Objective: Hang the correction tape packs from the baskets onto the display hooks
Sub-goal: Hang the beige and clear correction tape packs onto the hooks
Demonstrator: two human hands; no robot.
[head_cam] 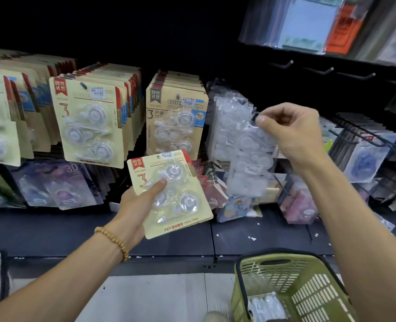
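At the far left of the frame, rows of carded correction tape packs [88,119] hang from the display, with a second tan-carded row [177,115] toward the middle. Just below these, left of center, the left hand [137,205] holds a yellow carded pack [171,194] tilted, the thumb pressed on its clear blister and the fingers curled behind the card; a beaded bracelet [113,240] sits on that wrist. Right of center, the right hand [292,133] pinches the top of a clear plastic pack [250,161] between thumb and curled fingers, just beside a hanging bunch of similar clear packs [229,122]. Bare black hooks [320,70] stick out at the upper right. At the lower right, a green basket [308,291] sits on the floor with a few clear packs inside.
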